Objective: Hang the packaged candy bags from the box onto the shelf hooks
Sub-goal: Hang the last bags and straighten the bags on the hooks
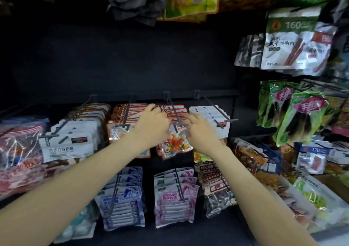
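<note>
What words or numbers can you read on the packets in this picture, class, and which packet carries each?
"160": green-topped white packet, upper right.
"风干鸡胸肉": the same packet.
"170": blue and white packet, lower right.
"巧克力味": white packet, left hook; the rest is blurred.
Print on the candy bag between the hands, and elsewhere, is too blurred.

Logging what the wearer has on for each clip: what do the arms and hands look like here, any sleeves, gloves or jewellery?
Both forearms are bare up to the frame edge, with no sleeve in view. The left hand and right hand wear no gloves, and no watch, bracelet or ring shows on the visible sides. The nails are too blurred to judge.
</note>
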